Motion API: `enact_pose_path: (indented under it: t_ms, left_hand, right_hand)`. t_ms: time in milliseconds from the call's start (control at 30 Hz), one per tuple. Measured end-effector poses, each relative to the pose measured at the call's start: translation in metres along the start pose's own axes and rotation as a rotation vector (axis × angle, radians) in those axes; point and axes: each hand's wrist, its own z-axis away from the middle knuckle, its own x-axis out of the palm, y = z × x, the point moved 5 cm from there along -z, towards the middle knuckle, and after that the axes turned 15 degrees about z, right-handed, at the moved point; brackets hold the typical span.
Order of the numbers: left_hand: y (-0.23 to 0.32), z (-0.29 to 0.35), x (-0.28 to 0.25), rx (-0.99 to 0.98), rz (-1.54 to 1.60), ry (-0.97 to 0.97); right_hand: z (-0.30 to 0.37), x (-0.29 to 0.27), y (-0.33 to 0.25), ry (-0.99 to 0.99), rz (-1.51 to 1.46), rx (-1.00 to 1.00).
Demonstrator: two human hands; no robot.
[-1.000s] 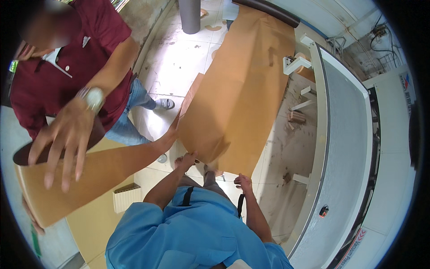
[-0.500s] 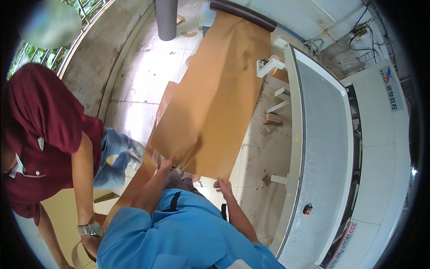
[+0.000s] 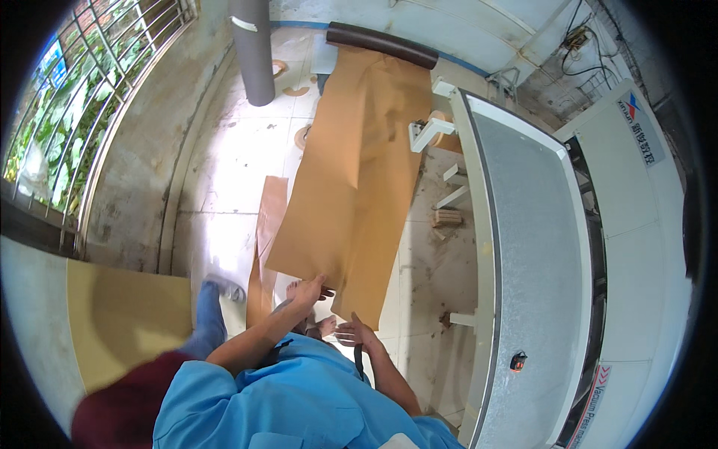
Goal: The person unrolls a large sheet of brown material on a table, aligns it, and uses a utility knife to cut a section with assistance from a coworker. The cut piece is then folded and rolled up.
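Note:
A long brown sheet [image 3: 340,179] runs away from me over the floor, with a split in its near edge. At that split my left hand [image 3: 308,290] is closed on the edge of the left part, its thumb on top and the fingers partly hidden. My right hand [image 3: 359,334] is open, fingers apart, beside the near edge of the right part. Beyond, the sheet reaches a dark roll [image 3: 381,45] lying across its far end. A narrow brown strip [image 3: 269,232] lies along its left side.
A long machine bed [image 3: 535,224] with a white frame stands on the right, a small orange-black tape measure [image 3: 517,362] on it. An upright grey roll [image 3: 254,60] stands at the far left. A person in a dark red shirt [image 3: 123,408] is at lower left by a yellowish board [image 3: 134,314].
My left hand has moved right from the sheet's left corner to the split. My right hand has come off the right corner and opened. The other person has bent lower, out of the upper left.

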Motion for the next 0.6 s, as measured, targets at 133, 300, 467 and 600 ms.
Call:
enact_pose_path:
  t_ms: [133, 300, 467, 600]
  left_hand:
    - [0.036, 0.006, 0.040, 0.030, -0.051, -0.166]
    - [0.064, -0.004, 0.062, 0.010, -0.063, -0.299]
    - [0.073, -0.015, 0.062, 0.097, -0.252, -0.433]
    - [0.086, -0.009, 0.051, 0.127, -0.243, -0.656]
  right_hand:
    - [0.019, 0.041, -0.085, -0.266, -0.283, -0.205]
    - [0.036, 0.068, -0.139, -0.274, -0.627, -0.360]
    - [0.003, 0.046, -0.125, -0.008, -1.049, -0.235]
    - [0.001, -0.011, -0.107, 0.574, -0.776, -0.315]
